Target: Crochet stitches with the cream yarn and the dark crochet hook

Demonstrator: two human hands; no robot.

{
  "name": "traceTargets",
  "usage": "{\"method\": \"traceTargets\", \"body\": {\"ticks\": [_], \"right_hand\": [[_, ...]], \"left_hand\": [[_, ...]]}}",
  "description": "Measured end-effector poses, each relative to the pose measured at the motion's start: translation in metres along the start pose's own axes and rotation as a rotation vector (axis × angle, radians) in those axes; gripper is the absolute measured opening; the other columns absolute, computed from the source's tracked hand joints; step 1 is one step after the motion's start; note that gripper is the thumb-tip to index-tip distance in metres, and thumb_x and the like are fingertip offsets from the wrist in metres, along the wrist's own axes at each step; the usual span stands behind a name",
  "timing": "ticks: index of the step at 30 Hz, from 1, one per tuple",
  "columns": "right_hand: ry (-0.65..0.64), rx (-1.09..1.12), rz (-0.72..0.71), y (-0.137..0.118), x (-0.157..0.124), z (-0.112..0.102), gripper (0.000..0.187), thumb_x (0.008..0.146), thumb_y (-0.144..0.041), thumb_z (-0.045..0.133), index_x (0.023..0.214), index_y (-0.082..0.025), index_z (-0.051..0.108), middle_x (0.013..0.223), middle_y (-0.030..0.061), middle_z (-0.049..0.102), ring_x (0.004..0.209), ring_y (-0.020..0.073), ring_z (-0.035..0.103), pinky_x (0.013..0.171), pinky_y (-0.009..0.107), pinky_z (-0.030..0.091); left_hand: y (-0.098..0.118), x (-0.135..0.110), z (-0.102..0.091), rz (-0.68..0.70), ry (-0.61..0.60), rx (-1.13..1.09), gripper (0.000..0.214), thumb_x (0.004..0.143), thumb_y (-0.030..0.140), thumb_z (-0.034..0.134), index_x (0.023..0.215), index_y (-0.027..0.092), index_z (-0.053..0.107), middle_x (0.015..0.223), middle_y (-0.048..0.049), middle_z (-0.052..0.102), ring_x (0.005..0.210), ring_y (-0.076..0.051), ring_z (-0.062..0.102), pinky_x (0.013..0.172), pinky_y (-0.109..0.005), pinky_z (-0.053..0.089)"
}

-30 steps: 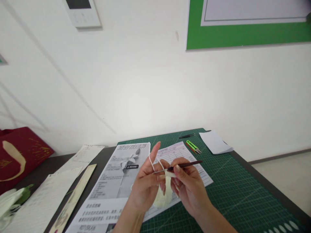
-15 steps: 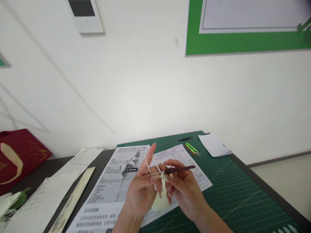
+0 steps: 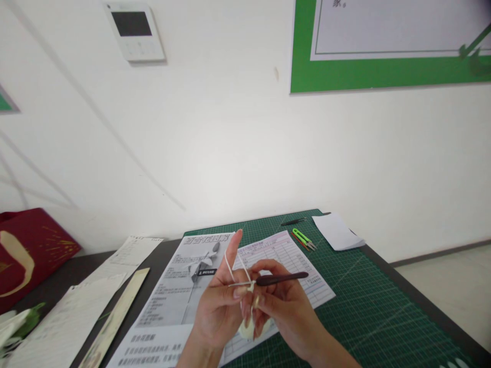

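Note:
My right hand point(image 3: 287, 301) is closed on a crochet hook point(image 3: 282, 278) with a dark handle, its thin metal shaft pointing left. White yarn point(image 3: 245, 267) runs up over the raised index finger of my left hand point(image 3: 220, 306) and back down to the hook. My left thumb and other fingers pinch the yarn work close to the shaft. Below the fingers hangs a pale cream yarn bundle point(image 3: 247, 331), partly hidden by both hands; whether it is a ball or worked piece I cannot tell.
Under my hands lie a printed flower sheet point(image 3: 161, 306) and a ruled form point(image 3: 268, 250) on a green cutting mat point(image 3: 368, 312). Green thread snips point(image 3: 303, 238), black tweezers point(image 3: 293, 222) and white paper point(image 3: 337, 232) lie beyond. Leftward are a ruler-like strip point(image 3: 115, 319), handwritten sheets point(image 3: 76, 317) and a red bag point(image 3: 38, 255).
The hook's shaft and the yarn work have shifted slightly left and down, and the handle lies more level. The pale bundle hangs lower and is more covered. The camera view has tilted up a little.

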State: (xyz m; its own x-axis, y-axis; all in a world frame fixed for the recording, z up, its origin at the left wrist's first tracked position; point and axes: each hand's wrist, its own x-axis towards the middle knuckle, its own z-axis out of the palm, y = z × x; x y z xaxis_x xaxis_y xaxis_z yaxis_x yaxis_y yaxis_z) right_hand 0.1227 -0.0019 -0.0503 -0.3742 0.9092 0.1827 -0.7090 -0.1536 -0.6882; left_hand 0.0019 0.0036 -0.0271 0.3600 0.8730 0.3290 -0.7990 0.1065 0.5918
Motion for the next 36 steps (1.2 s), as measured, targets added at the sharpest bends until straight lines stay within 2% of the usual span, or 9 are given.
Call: {"method": "traceTargets", "body": {"ticks": [5,8,11,14,21,24,29,33,36], "right_hand": [[-0.024,0.069,-0.066,-0.003,-0.001,0.0,0.042,0.067,-0.028,0.079,0.105,-0.019,0.062,0.061,-0.0022,0.067,0.046,0.0084,0.059,0.043,0.018,0.053],[0.053,0.158,-0.084,-0.004,-0.001,-0.002,0.031,0.069,-0.028,0.078,0.096,-0.018,0.068,0.061,-0.0024,0.066,0.044,0.0069,0.056,0.041,0.017,0.053],[0.09,0.217,-0.053,-0.005,0.001,-0.004,0.018,0.071,-0.027,0.077,0.083,-0.015,0.072,0.057,0.0,0.068,0.043,0.0076,0.06,0.042,0.016,0.055],[0.131,0.289,-0.066,-0.007,0.001,-0.007,0.016,0.071,-0.023,0.077,0.085,-0.017,0.072,0.058,0.0002,0.071,0.048,0.0075,0.064,0.046,0.014,0.056],[0.158,0.221,-0.072,-0.012,-0.003,-0.006,0.013,0.067,-0.021,0.08,0.077,-0.017,0.072,0.063,0.0045,0.075,0.052,0.0107,0.069,0.051,0.016,0.057],[0.227,0.158,-0.125,-0.013,-0.003,-0.002,0.014,0.066,-0.021,0.081,0.077,-0.017,0.073,0.064,0.0051,0.076,0.053,0.0116,0.07,0.051,0.017,0.057],[0.353,-0.006,-0.254,-0.012,-0.002,-0.003,0.015,0.065,-0.023,0.081,0.078,-0.019,0.074,0.065,0.0043,0.076,0.055,0.0136,0.07,0.053,0.021,0.058],[0.375,-0.268,-0.388,-0.01,-0.003,-0.007,0.01,0.073,-0.02,0.075,0.082,-0.023,0.075,0.071,0.0036,0.075,0.057,0.0145,0.069,0.055,0.025,0.058],[0.303,-0.621,-0.596,-0.01,-0.008,-0.009,0.025,0.076,-0.008,0.068,0.091,-0.027,0.075,0.08,0.0047,0.075,0.068,0.018,0.069,0.062,0.029,0.057]], "left_hand": [[0.005,-0.002,0.008,-0.022,0.034,0.041,0.073,0.074,0.005,0.055,0.139,0.033,0.037,0.059,0.0006,0.069,0.051,-0.015,0.059,0.05,-0.025,0.049],[0.007,-0.003,0.011,-0.029,0.078,0.076,0.075,0.073,0.006,0.059,0.14,0.031,0.036,0.057,0.0016,0.067,0.051,-0.013,0.054,0.055,-0.024,0.045],[0.009,-0.003,0.01,-0.052,0.099,0.135,0.081,0.074,0.011,0.062,0.143,0.036,0.027,0.058,0.0032,0.065,0.051,-0.013,0.051,0.055,-0.025,0.042],[0.009,-0.003,0.008,-0.051,0.101,0.173,0.087,0.073,0.012,0.064,0.144,0.039,0.02,0.057,0.0034,0.062,0.057,-0.016,0.051,0.054,-0.026,0.038],[0.007,-0.005,0.007,-0.033,0.129,0.148,0.083,0.072,0.01,0.065,0.14,0.043,0.03,0.062,0.0048,0.061,0.054,-0.011,0.047,0.056,-0.025,0.035],[0.005,-0.005,0.011,0.012,0.175,0.21,0.085,0.073,0.011,0.066,0.14,0.044,0.026,0.062,0.0048,0.062,0.057,-0.012,0.049,0.056,-0.025,0.036],[-0.004,-0.003,0.014,0.134,0.282,0.463,0.082,0.082,0.013,0.059,0.144,0.04,0.014,0.059,0.0052,0.06,0.058,-0.013,0.051,0.061,-0.027,0.039],[-0.012,-0.001,0.008,0.275,0.238,0.693,0.065,0.083,0.019,0.06,0.139,0.038,0.035,0.062,0.0046,0.058,0.06,-0.014,0.051,0.063,-0.03,0.04],[-0.016,-0.001,0.005,0.333,0.263,0.925,0.052,0.083,0.017,0.059,0.131,0.033,0.048,0.066,0.0037,0.058,0.064,-0.015,0.051,0.07,-0.032,0.041]]}}
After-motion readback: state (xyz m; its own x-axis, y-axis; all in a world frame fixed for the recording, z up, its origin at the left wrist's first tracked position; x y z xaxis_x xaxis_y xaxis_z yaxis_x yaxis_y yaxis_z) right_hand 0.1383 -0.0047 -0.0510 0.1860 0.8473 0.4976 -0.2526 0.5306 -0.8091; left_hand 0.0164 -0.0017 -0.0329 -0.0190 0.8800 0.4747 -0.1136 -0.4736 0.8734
